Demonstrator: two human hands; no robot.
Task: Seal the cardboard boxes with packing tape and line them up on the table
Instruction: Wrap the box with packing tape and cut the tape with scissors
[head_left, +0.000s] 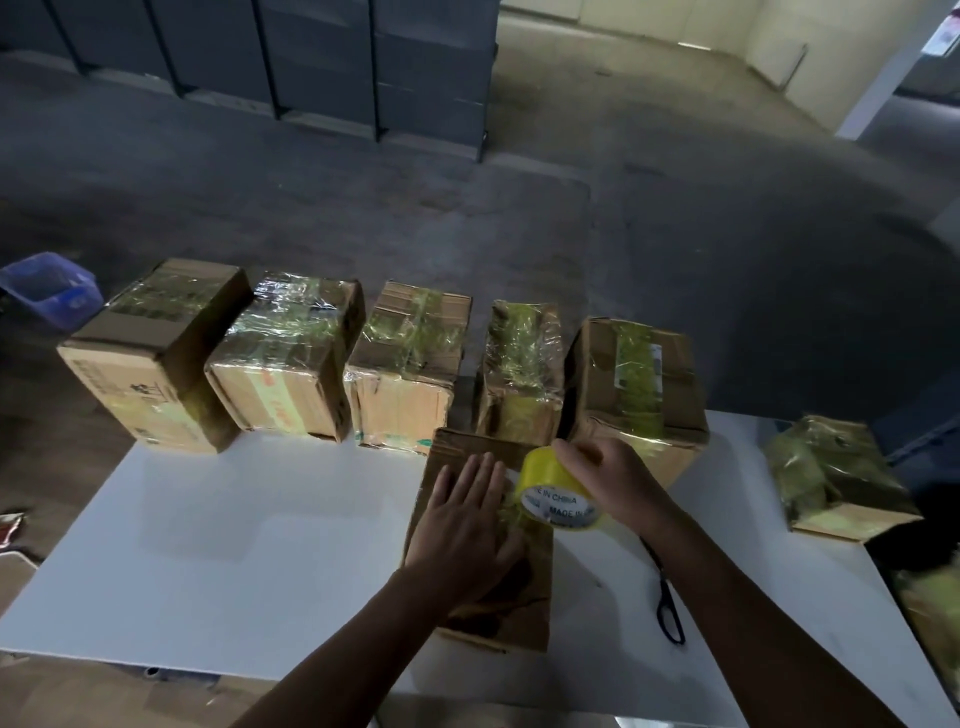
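Cardboard box at the near table edge: hazards and condition

Location: the cardboard box (524, 587) lies on the white table (234, 545), in front of the row of five boxes (291, 353) and touching none of them that can be seen.

Grip: left hand (462, 525) lies flat on the lid, fingers straight, pressing down. Right hand (602, 478) is wrapped over the yellow tape roll (556, 493), which sits at the lid's right side.

Hazards, as judged:
- Film may wrinkle or trap air if the roll is pulled at a slant; the boxes behind already show crumpled tape.
- The strip may wander off the flap seam, since the palm hides the seam from the person's own view.
- The box may skid on the smooth table if the pull outweighs the press of the flat hand.
- Both hands are busy and the scissors (665, 597) lie apart to the right, so letting go to cut may let the tail curl back and stick to itself.

Condition: brown, scuffed card with dark marks near the front edge; lid closed; a patch of yellowish film shows beside the palm. How much of the seam is covered cannot be told.

Also present: a sixth box (831, 478), taped, well apart at the right and out of line
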